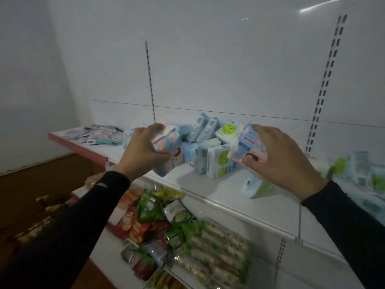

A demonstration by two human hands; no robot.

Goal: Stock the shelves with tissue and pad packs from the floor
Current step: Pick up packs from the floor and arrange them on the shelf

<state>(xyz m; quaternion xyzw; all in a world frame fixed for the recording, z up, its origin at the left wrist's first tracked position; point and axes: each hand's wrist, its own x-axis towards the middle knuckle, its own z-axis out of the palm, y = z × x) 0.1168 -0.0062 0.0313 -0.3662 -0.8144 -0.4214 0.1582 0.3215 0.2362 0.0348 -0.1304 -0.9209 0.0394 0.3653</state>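
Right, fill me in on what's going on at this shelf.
A person in dark sleeves is stocking the white upper shelf. The left hand grips a pink-and-blue pack, and the right hand grips a similar pack, both held over the shelf. Behind them sits a loose pile of blue and green-dotted packs, not lined up. More packs lie blurred at the far right. The shelf below holds snack bags.

A cluster of packs (pixel 210 155) is lying on the upper shelf (pixel 208 188), between the left hand (pixel 139 151) and right hand (pixel 283 157), each gripping a pack. Flat packs (pixel 98 134) are lying at the far left. Snack bags (pixel 166 226) are being held on the lower shelf (pixel 102 253) beneath.
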